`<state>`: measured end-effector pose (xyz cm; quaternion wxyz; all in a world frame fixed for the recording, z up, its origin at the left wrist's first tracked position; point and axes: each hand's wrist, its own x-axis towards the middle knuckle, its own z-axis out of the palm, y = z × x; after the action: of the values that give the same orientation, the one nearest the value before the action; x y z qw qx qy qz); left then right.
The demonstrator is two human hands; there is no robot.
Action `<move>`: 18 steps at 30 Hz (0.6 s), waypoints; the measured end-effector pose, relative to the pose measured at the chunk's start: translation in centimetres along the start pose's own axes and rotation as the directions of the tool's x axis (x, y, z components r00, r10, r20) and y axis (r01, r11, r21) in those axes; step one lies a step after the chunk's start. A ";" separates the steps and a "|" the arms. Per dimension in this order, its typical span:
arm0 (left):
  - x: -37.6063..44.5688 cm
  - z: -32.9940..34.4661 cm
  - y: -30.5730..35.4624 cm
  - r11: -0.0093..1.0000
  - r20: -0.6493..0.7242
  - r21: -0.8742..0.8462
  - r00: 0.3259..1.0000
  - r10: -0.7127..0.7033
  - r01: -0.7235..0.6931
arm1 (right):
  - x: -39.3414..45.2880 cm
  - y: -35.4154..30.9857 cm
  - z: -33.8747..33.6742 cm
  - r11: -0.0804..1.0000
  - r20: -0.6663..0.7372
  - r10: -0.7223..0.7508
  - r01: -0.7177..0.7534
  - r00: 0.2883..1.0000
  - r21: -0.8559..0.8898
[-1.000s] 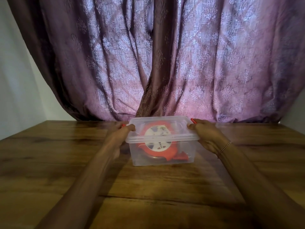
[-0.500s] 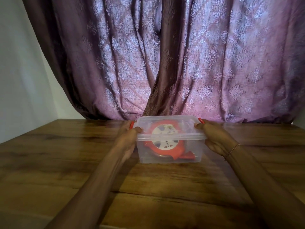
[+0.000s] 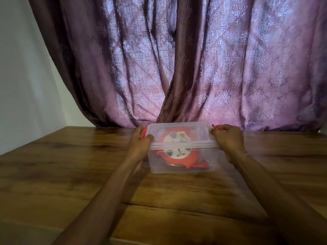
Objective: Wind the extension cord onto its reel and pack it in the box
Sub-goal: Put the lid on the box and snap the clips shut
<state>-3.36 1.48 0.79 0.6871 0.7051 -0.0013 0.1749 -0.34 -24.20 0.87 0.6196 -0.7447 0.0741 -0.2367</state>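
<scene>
A clear plastic box (image 3: 210, 160) with its lid on stands on the wooden table (image 3: 70, 170), near the far edge. Inside it lies the red extension cord reel (image 3: 177, 151) with a white round face, seen through the lid and front wall. My left hand (image 3: 140, 143) grips the box's left end over a red latch (image 3: 144, 132). My right hand (image 3: 228, 141) grips the right end, its fingers on the other red latch (image 3: 214, 126).
A purple patterned curtain (image 3: 194, 68) hangs right behind the table's far edge. A pale wall (image 3: 23, 76) stands at the left. A bracelet (image 3: 243, 156) circles my right wrist. The table's near edge runs along the bottom left.
The view has shifted, so the box and hands sit a little further right and lower. Both hands stay on the box ends with the lid on.
</scene>
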 end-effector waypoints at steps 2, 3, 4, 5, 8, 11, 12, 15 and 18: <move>-0.3 -1.1 0.1 0.996 -0.048 -0.077 0.998 -0.047 0.043 | -0.4 -0.3 1.6 0.999 -0.013 0.015 -0.015 1.000 0.029; -0.5 -1.9 0.2 0.992 -0.060 -0.113 0.996 -0.067 0.060 | -0.6 -0.6 2.4 0.998 0.007 0.020 -0.021 1.000 0.055; -0.3 -2.9 0.1 0.987 -0.070 -0.142 0.994 -0.087 0.077 | -0.7 -0.7 3.6 0.997 0.047 0.012 -0.015 0.999 0.075; -0.3 -4.2 0.2 0.984 -0.085 -0.153 0.991 -0.104 0.090 | -1.0 -1.0 4.8 0.996 0.091 0.000 -0.008 0.996 0.092; -0.3 -8.3 0.3 0.990 -0.212 -0.093 0.970 -0.121 0.104 | -2.0 -1.9 9.2 0.993 0.236 -0.043 0.016 0.971 0.116; -0.6 -13.2 0.0 0.996 -0.363 -0.015 0.927 -0.090 0.091 | -3.4 -3.0 14.9 0.997 0.385 -0.070 0.047 0.920 0.068; -0.6 -14.9 -0.2 0.996 -0.396 0.004 0.915 -0.081 0.090 | -3.8 -3.2 16.9 0.996 0.427 -0.086 0.072 0.900 0.049; -1.4 -19.9 -0.6 0.988 -0.477 0.088 0.876 -0.072 0.129 | -6.0 -4.9 22.4 0.991 0.564 -0.123 0.127 0.817 0.031; -3.1 -24.9 -1.0 0.989 -0.581 0.127 0.814 0.008 0.081 | -8.6 -6.4 27.8 0.994 0.719 -0.110 0.066 0.686 0.090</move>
<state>-12.08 24.92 -1.06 0.6045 0.6666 0.2345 0.3676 3.28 5.41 1.44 0.6076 -0.7625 -0.2179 0.0438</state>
